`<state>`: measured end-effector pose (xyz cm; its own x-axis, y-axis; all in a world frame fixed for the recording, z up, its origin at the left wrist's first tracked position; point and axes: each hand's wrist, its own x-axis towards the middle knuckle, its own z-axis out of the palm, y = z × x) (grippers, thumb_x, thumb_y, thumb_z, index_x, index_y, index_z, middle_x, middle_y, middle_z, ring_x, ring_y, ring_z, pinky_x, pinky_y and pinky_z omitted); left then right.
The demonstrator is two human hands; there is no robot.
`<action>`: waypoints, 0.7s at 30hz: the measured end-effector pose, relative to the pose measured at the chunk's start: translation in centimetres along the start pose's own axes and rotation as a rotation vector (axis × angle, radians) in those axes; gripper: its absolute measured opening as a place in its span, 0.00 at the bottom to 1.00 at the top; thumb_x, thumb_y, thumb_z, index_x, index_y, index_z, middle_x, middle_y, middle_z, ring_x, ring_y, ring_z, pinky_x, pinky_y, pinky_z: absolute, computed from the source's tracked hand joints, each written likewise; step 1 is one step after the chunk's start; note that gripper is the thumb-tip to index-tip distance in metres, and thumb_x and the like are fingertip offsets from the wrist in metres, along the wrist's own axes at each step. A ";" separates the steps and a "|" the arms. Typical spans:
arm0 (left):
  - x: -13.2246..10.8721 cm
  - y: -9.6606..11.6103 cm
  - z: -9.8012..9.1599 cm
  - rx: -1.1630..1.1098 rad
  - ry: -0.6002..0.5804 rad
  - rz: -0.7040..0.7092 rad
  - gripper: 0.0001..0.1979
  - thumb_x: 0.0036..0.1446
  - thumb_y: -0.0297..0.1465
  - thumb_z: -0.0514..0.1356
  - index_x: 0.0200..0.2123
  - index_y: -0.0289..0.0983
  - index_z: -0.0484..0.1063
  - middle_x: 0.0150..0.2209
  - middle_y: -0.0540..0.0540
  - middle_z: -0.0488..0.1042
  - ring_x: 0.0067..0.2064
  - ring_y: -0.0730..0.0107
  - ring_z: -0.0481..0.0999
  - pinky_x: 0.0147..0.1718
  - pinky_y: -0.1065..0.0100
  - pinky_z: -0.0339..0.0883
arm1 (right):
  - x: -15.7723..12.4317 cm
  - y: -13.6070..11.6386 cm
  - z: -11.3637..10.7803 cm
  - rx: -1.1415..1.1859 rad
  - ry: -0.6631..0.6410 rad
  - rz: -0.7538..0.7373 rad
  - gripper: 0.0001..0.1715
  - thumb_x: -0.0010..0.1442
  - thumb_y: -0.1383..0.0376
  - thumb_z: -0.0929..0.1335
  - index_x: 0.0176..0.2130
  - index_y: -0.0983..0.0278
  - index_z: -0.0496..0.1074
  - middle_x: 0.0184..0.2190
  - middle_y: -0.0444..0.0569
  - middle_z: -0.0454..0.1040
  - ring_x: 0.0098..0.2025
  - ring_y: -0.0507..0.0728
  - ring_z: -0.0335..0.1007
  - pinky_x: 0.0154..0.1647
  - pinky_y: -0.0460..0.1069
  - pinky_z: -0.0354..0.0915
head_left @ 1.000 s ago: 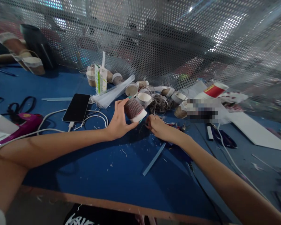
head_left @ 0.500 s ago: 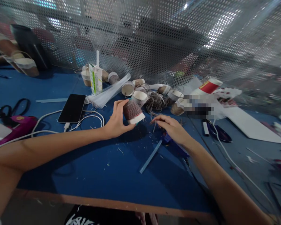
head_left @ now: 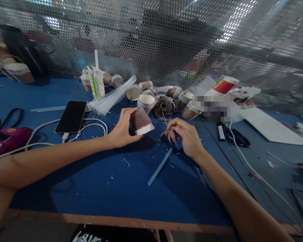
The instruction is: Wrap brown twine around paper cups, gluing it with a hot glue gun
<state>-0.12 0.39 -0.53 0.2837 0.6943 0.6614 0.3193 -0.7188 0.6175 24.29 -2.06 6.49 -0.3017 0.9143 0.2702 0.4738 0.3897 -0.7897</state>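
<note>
twine-wrapped cup (head_left: 141, 122) tilted in left hand (head_left: 122, 131), inside hidden, white cup (head_left: 145, 103) behind

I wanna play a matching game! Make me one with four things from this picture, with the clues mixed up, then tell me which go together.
Things:
1. Wrapped cup
2. Phone
3. String heap
4. Carton

Clues:
A. Gray-brown and tangled
B. White and green, standing up
C. Held in the left hand
D. Black-screened, with a white cable plug at its end

Pairs: 1-C, 2-D, 3-A, 4-B
</note>
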 end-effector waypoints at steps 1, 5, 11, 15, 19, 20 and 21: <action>0.0 0.1 -0.1 -0.014 -0.025 0.002 0.41 0.47 0.34 0.69 0.61 0.41 0.53 0.54 0.38 0.59 0.59 0.50 0.66 0.55 0.47 0.73 | 0.0 0.0 0.1 -0.002 -0.016 0.018 0.10 0.59 0.63 0.60 0.29 0.60 0.67 0.18 0.40 0.63 0.23 0.53 0.62 0.31 0.50 0.62; 0.0 0.3 -0.3 -0.035 -0.103 0.017 0.41 0.46 0.36 0.69 0.61 0.41 0.53 0.55 0.38 0.59 0.59 0.50 0.67 0.56 0.48 0.72 | -0.1 -0.5 0.2 -0.146 -0.095 0.020 0.11 0.62 0.61 0.60 0.31 0.61 0.67 0.20 0.40 0.62 0.23 0.51 0.59 0.28 0.48 0.56; 0.1 0.3 -0.4 -0.021 -0.148 0.042 0.41 0.47 0.36 0.69 0.61 0.41 0.54 0.55 0.37 0.59 0.60 0.49 0.66 0.54 0.48 0.73 | -0.3 -1.6 0.1 -0.247 -0.062 -0.039 0.16 0.63 0.55 0.64 0.28 0.61 0.64 0.21 0.40 0.61 0.22 0.49 0.55 0.25 0.47 0.53; 0.0 0.2 -0.2 -0.036 -0.145 0.030 0.42 0.46 0.36 0.70 0.61 0.40 0.54 0.56 0.36 0.59 0.61 0.48 0.66 0.58 0.45 0.70 | -0.3 -1.3 0.0 -0.235 -0.044 -0.034 0.19 0.63 0.52 0.66 0.28 0.62 0.68 0.22 0.42 0.68 0.21 0.49 0.58 0.24 0.46 0.54; 0.0 0.1 -0.2 -0.047 -0.147 0.009 0.43 0.46 0.36 0.70 0.61 0.40 0.53 0.56 0.36 0.59 0.61 0.48 0.65 0.59 0.43 0.68 | -0.3 -1.3 0.1 -0.083 0.012 -0.007 0.21 0.57 0.47 0.70 0.29 0.62 0.72 0.21 0.42 0.71 0.21 0.50 0.63 0.23 0.46 0.58; 0.0 0.1 -0.2 -0.043 -0.152 0.011 0.43 0.46 0.37 0.70 0.61 0.40 0.53 0.56 0.36 0.59 0.61 0.47 0.65 0.59 0.43 0.69 | -0.3 -1.4 0.2 -0.042 0.030 0.002 0.21 0.56 0.47 0.72 0.30 0.62 0.72 0.21 0.42 0.71 0.21 0.50 0.64 0.23 0.46 0.59; 0.0 0.1 -0.2 -0.039 -0.157 0.017 0.43 0.46 0.37 0.70 0.62 0.40 0.53 0.56 0.36 0.59 0.61 0.47 0.64 0.59 0.44 0.69 | -0.2 -1.5 0.3 -0.005 0.042 0.012 0.21 0.55 0.47 0.72 0.30 0.62 0.73 0.21 0.42 0.71 0.22 0.50 0.65 0.23 0.46 0.60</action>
<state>-0.31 0.28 -0.39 0.4274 0.6770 0.5991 0.2786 -0.7291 0.6251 23.42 -2.90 7.45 -0.2607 0.9227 0.2840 0.4810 0.3792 -0.7904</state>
